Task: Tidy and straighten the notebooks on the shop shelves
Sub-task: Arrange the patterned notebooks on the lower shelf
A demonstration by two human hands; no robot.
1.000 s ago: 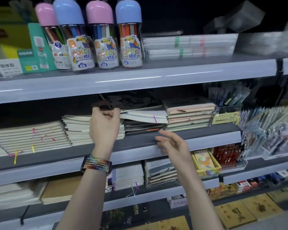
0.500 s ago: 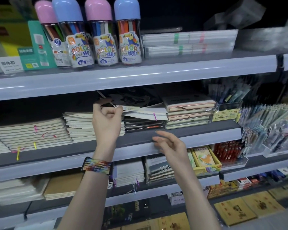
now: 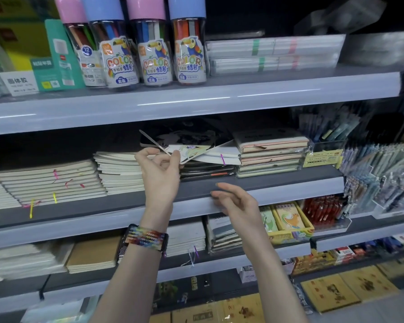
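Notebook from right hand: up and left; that hand hovers loose-fingered and empty at the shelf lip.
Left hand: nearer, pinching its left corner.
Lie: askew atop dark stack, long axis left-right.

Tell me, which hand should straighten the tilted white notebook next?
Probably the right. The left hand is busy pinching the illustrated notebook, while the right hand hangs open and free at the shelf edge, just below the white notebook.
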